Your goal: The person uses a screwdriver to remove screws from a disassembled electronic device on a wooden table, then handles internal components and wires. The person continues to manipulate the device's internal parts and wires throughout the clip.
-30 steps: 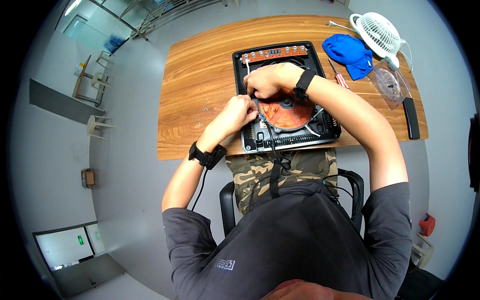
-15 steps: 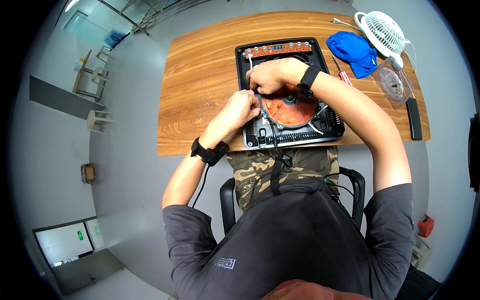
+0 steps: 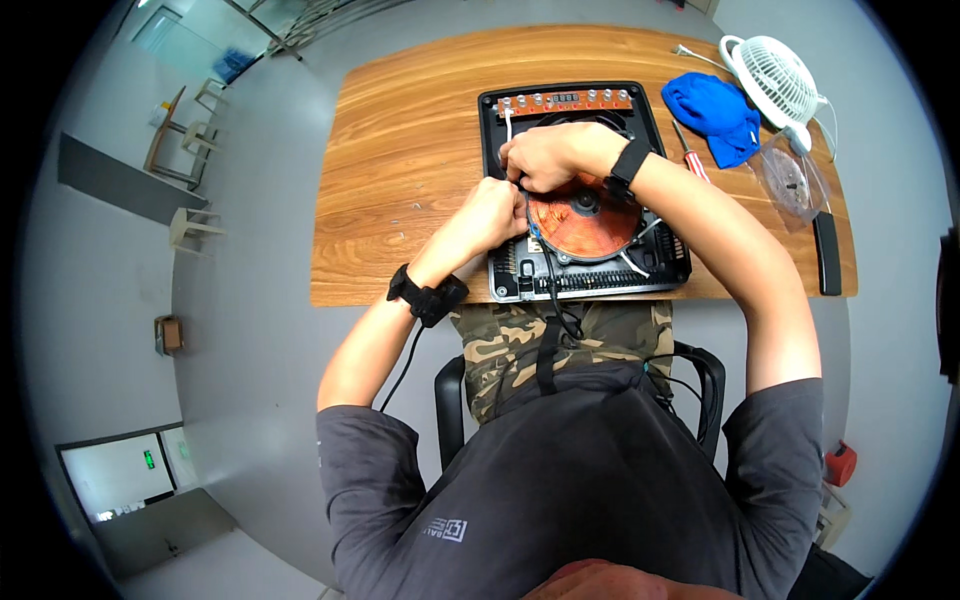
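Observation:
An opened induction cooker (image 3: 655,245) lies on the table in front of me, showing its round copper coil (image 3: 590,228) and an orange button board (image 3: 565,100) along the far edge. Both hands meet over the coil's left side. My left hand (image 3: 493,215) has its fingers curled at the coil's left rim, beside a blue connector and a black cord (image 3: 549,268). Just beyond it, my right hand (image 3: 545,160) reaches across with fingers bent down into the casing, close to a white cable (image 3: 508,125). What the fingertips of either hand grip is hidden.
Right of the cooker lie a red-handled screwdriver (image 3: 693,160), a blue cloth (image 3: 712,115), a clear plastic bag (image 3: 793,185) with small parts and a black bar (image 3: 827,253). A white fan (image 3: 775,80) stands at the far right corner. Tiny bits (image 3: 408,206) lie on the table's left.
The whole view has shifted slightly. Both hands stay at the coil's left side, with their fingers still curled; no thing has visibly been taken up or put down.

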`<state>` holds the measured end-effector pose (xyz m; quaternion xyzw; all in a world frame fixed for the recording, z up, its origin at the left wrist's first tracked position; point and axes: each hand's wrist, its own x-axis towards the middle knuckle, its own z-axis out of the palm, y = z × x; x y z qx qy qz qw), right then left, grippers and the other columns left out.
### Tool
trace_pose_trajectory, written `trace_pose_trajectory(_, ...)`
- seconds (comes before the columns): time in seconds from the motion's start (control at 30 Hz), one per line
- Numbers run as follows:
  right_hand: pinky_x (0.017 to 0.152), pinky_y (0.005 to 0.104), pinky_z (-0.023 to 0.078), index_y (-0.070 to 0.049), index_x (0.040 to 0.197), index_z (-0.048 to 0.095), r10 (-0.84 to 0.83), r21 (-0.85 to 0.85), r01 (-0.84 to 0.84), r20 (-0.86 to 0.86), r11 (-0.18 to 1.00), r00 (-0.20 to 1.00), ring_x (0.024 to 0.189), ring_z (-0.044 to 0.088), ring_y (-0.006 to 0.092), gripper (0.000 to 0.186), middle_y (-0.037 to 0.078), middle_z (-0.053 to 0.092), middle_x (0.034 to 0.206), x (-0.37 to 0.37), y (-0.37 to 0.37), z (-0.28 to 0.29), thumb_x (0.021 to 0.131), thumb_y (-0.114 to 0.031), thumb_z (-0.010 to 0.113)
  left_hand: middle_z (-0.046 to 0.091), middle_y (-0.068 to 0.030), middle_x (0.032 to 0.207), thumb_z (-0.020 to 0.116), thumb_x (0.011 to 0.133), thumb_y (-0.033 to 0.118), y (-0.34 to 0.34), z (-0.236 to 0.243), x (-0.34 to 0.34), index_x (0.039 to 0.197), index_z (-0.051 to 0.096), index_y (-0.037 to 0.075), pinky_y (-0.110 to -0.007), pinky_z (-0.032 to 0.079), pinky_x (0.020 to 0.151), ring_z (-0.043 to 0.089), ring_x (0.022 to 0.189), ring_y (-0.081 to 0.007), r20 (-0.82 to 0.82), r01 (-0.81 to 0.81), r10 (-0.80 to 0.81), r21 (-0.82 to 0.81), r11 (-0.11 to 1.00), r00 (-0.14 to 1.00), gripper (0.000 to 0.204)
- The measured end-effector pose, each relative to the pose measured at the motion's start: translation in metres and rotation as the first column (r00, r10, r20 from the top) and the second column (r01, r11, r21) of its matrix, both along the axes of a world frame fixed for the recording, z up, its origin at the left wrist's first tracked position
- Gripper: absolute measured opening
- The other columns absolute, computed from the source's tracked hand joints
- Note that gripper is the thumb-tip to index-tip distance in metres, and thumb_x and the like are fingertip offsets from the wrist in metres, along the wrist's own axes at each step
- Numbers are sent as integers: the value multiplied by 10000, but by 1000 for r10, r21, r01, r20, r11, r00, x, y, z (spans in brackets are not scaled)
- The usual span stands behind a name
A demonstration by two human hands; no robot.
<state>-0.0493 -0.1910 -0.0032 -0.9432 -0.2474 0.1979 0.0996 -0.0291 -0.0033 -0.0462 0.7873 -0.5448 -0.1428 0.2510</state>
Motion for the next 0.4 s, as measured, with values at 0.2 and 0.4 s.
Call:
trace_pose_trajectory(0.2,1035,426,508,-10,1125,746,91,59,-96,76,994,993,1187,632,380,349,215,630,1340,-4,-8,-1,847,-171,608,685,-214,767,733,739,47,5,-11,0,752,709,-26,-440,558,699,692,751,-386,42,-21,22,-28,999,999,78)
trace_pose_trajectory(0.4,1085,411,478,-50,1199,731,37,124,-46,80,991,996,1237,612,353,366,180,601,1395,-7,-8,1,867,-178,649,702,-202,917,791,797,114,23,18,4,910,761,-15,-431,556,773,690,847,-369,76,51,-40,-152,987,996,174)
